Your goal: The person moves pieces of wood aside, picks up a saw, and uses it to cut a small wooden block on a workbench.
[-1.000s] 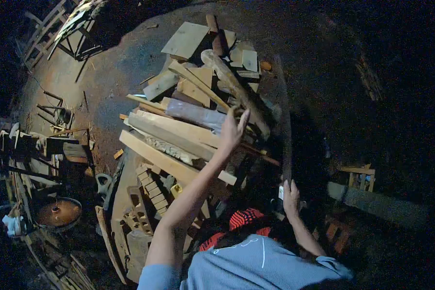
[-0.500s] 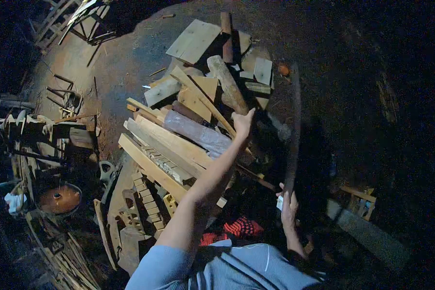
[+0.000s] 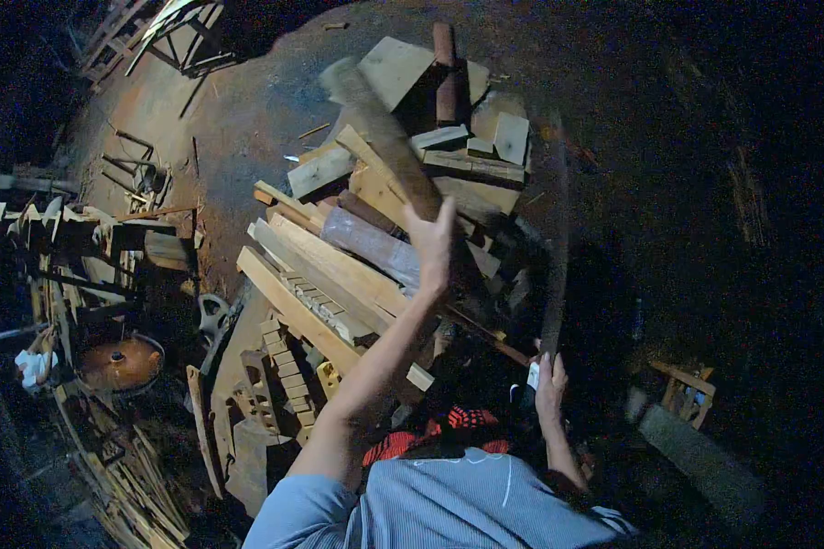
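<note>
My left hand is closed around the lower end of a rough log, which slants up and left above the wood pile and is blurred by motion. A purplish-brown cylinder lies just left of that wrist. At the right, my right hand is closed on the lower end of a long, narrow, dark strip like a blade, held nearly upright; its exact kind is not plain. A small white object shows beside the right fingers. Boards are stacked below my left forearm.
Pale blocks and a reddish-brown round post lie at the pile's far side. A round rusty pan and thin sticks are at the left. A small wooden frame and a grey plank are at the right.
My left hand has moved left and slightly down with the log, whose far end has swung up and left. My right hand stays in about the same place, still holding the dark strip.
</note>
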